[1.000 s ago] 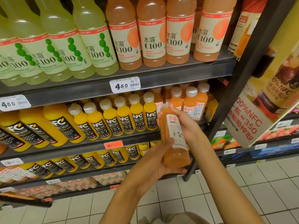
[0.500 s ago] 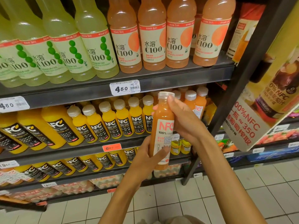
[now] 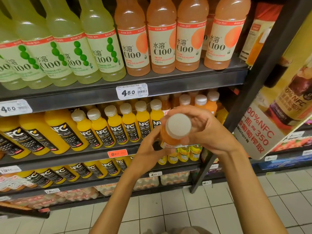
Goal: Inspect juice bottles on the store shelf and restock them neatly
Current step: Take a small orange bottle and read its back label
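Observation:
I hold a small orange NFC juice bottle [image 3: 170, 139] in front of the middle shelf, tipped so its white cap [image 3: 178, 125] faces me. My right hand [image 3: 200, 127] curls round its neck and shoulder from the right. My left hand [image 3: 148, 149] grips the lower body from the left, hiding most of the label. Behind it stand a row of yellow NFC bottles [image 3: 116, 127] and a few orange NFC bottles [image 3: 200, 102] on the middle shelf [image 3: 84, 154].
The top shelf [image 3: 185, 81] carries green C100 bottles [image 3: 67, 53] and pink C100 bottles [image 3: 162, 44]. A dark upright post [image 3: 244, 107] and a hanging NFC poster [image 3: 273, 119] stand at right. Lower shelves hold more bottles; tiled floor [image 3: 168, 213] lies below.
The bottle was upright with its label toward me; it has tilted so the cap now points at me. Both hands kept hold and shifted slightly.

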Available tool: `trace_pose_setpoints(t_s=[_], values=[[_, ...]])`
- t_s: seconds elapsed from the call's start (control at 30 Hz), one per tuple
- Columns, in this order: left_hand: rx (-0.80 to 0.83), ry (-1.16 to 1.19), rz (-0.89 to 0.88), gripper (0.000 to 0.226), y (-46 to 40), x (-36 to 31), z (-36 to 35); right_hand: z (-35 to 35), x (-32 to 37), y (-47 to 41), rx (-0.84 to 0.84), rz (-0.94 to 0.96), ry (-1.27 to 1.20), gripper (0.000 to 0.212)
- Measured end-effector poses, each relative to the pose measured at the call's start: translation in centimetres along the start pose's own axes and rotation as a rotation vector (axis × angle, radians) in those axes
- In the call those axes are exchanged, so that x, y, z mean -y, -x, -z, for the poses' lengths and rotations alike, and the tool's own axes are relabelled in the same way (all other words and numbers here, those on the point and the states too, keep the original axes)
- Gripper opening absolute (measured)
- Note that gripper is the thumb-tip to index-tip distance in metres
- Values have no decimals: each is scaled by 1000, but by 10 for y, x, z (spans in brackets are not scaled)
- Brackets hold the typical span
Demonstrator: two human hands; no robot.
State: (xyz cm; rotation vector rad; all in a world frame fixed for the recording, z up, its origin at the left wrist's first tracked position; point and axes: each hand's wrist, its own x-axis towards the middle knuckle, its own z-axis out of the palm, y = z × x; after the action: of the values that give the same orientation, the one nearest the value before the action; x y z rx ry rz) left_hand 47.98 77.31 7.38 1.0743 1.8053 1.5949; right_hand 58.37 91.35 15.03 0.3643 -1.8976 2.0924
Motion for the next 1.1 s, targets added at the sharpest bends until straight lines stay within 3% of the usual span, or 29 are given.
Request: trace_pose_setpoints(t_s=[0.17, 0.3, 0.4, 0.5, 0.6, 0.67, 0.8, 0.87, 1.0, 1.1], values=[[38, 108, 27, 68, 7, -3, -2, 3, 0, -1, -19, -1, -63, 53], [185, 247, 131, 54, 20, -6, -3, 2, -7, -8, -135, -70, -254, 64], [227, 333, 190, 46, 31, -3, -12, 0, -14, -11, -231, -144, -164, 50], [104, 403, 286, 53, 35, -1, -27, -4, -22, -16, -349, -152, 9, 30], [-69, 382, 331, 59, 29, -3, -28, -11, -28, -18, -423, -170, 21, 33], [-94, 505, 381, 60, 26, -2, -21, -11, -30, -18, -407, -189, -39, 36], [136, 764, 416, 66, 30, -3, -16, -11, -31, -21, -328, -199, -185, 51], [167, 752, 436, 68, 31, -3, -22, -12, -31, -22, -306, -203, -253, 52], [-58, 393, 345, 57, 26, -5, -29, -11, -28, -25, -416, -187, -75, 38], [-85, 288, 247, 44, 24, -9, -30, -12, -27, -24, -484, -191, -44, 49]])
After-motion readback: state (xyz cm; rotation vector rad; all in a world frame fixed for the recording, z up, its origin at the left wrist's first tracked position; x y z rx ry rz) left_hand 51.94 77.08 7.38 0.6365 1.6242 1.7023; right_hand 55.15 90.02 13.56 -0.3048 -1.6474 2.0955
